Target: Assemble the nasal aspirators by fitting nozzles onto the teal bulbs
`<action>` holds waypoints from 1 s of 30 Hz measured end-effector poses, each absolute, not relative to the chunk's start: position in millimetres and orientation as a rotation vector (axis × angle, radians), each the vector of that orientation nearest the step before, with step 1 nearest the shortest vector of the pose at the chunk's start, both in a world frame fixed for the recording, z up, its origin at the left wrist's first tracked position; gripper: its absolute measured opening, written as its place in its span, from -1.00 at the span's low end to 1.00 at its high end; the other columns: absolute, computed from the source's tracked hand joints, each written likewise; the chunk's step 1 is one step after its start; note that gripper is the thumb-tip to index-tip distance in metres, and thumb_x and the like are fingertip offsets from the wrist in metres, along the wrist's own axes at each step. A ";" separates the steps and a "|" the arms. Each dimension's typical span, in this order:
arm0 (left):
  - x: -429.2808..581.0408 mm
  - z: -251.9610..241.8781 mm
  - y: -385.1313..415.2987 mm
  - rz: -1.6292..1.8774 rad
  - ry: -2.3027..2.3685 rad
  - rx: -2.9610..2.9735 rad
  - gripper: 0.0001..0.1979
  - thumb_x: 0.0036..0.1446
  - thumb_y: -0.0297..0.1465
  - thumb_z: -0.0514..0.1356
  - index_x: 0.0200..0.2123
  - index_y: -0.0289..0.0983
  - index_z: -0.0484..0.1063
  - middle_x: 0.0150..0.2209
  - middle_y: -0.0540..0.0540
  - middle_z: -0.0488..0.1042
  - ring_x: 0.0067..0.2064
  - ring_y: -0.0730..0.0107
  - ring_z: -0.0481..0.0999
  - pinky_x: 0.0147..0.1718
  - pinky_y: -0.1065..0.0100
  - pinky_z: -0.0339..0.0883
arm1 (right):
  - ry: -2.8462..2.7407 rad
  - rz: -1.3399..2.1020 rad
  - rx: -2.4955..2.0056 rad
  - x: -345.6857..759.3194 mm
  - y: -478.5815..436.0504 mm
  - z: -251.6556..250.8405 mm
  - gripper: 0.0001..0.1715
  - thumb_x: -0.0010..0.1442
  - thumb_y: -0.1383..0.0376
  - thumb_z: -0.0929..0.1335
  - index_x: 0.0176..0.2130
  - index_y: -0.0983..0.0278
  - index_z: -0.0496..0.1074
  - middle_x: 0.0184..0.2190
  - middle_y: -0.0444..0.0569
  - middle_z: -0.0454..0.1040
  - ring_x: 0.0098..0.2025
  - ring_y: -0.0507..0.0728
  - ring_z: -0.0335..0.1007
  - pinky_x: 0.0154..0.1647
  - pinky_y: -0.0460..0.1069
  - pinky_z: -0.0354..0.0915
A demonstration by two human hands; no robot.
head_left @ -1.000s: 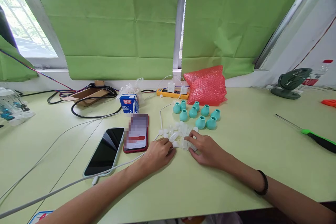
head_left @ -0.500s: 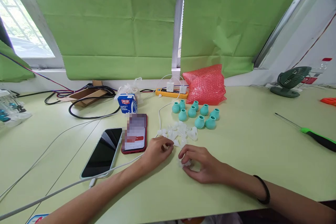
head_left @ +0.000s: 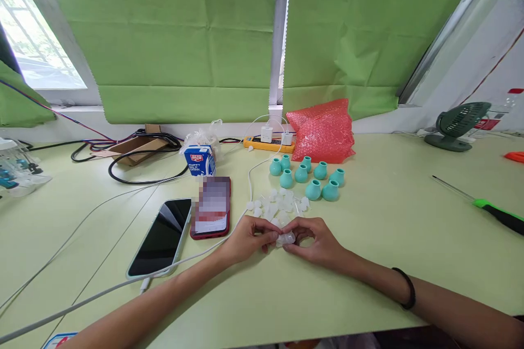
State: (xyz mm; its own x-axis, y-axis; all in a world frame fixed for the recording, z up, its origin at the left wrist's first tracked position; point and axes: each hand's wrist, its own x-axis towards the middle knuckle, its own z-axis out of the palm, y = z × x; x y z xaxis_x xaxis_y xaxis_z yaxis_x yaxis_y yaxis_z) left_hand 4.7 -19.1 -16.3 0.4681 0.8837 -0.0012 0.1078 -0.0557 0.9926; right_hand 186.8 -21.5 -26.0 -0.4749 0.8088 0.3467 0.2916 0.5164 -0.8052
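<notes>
My left hand point(head_left: 251, 240) and my right hand point(head_left: 313, 239) meet at the middle of the table, fingers closed around one small translucent plastic piece point(head_left: 286, 239). The left thumb and fingertips pinch its left end; the right thumb and forefinger hold it from the right. Part of the piece is hidden by the fingertips. Just behind my hands lies a loose pile of translucent white plastic pieces point(head_left: 272, 208). Farther back stand several turquoise bulb-shaped pots point(head_left: 313, 190) with open tops.
Left of my hands lie a red-cased phone point(head_left: 210, 223) and a light-cased phone point(head_left: 161, 240), with a white cable point(head_left: 186, 259) passing under my left forearm. Behind are a blue milk carton point(head_left: 200, 161), an orange power strip point(head_left: 266, 145) and a red bubble-wrap bag point(head_left: 321, 133). A screwdriver point(head_left: 487, 207) lies right.
My left hand has moved right from the edge of the pile. Both hands have come together, and the left fingers now touch the plastic piece held in the right hand.
</notes>
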 end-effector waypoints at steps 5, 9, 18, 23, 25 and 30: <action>3.6 -18.8 -17.5 0.793 0.861 1.445 -0.73 -0.06 -0.29 0.17 -0.39 -0.40 0.48 -0.62 -0.02 0.37 -0.62 0.57 0.27 -0.62 0.48 0.19 | -1.953 1.012 -0.920 186.8 -19.7 -29.0 -0.81 -0.11 0.34 0.36 -0.38 0.32 0.36 -0.48 -0.07 0.42 -0.47 0.02 0.36 -0.43 -0.07 0.38; 3.9 -15.7 -18.0 0.788 0.846 1.408 -0.72 -0.10 -0.31 0.20 -0.36 -0.42 0.47 -0.59 -0.05 0.39 -0.58 0.54 0.31 -0.56 0.44 0.25 | -1.922 1.036 -0.941 187.2 -18.3 -29.9 -0.80 -0.10 0.32 0.36 -0.37 0.32 0.35 -0.47 -0.08 0.41 -0.46 0.02 0.37 -0.40 -0.05 0.38; 1.4 -15.0 -18.3 0.758 0.943 1.483 -0.73 -0.22 -0.43 0.24 -0.34 -0.39 0.48 -0.58 -0.04 0.44 -0.55 0.51 0.37 -0.51 0.46 0.26 | -1.863 1.133 -0.966 186.7 -16.7 -28.6 -0.79 -0.10 0.32 0.36 -0.37 0.32 0.34 -0.46 -0.09 0.40 -0.46 0.01 0.36 -0.39 -0.06 0.37; 2.1 -14.9 -18.8 0.746 0.924 1.445 -0.68 -0.23 -0.42 0.25 -0.30 -0.41 0.48 -0.56 -0.08 0.49 -0.55 0.50 0.38 -0.50 0.45 0.27 | -1.851 1.156 -0.987 186.2 -16.4 -26.9 -0.80 -0.09 0.32 0.36 -0.37 0.32 0.33 -0.45 -0.09 0.39 -0.44 0.01 0.36 -0.39 -0.06 0.37; 2.9 -14.7 -19.6 0.762 0.929 1.436 -0.68 -0.22 -0.39 0.25 -0.31 -0.41 0.48 -0.57 -0.08 0.49 -0.56 0.49 0.38 -0.50 0.44 0.27 | -1.852 1.160 -0.985 186.3 -16.5 -26.0 -0.80 -0.09 0.31 0.36 -0.37 0.32 0.33 -0.43 -0.08 0.39 -0.44 0.01 0.36 -0.39 -0.06 0.37; 3.9 -15.2 -21.2 0.784 0.920 1.455 -0.66 -0.15 -0.32 0.22 -0.28 -0.42 0.47 -0.55 -0.11 0.48 -0.57 0.49 0.36 -0.50 0.41 0.29 | -1.852 1.159 -0.972 186.4 -16.7 -25.5 -0.78 -0.10 0.32 0.37 -0.36 0.32 0.34 -0.42 -0.07 0.40 -0.44 0.02 0.37 -0.39 -0.06 0.38</action>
State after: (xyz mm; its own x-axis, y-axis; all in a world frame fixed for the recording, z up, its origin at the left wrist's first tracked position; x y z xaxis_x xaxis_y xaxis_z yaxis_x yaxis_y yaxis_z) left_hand 3.9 -21.2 -15.2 0.4632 0.8853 -0.0423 0.0992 -0.0044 0.9951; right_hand 186.4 -16.7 -25.5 -0.4455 0.8756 0.1868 0.2146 0.3070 -0.9272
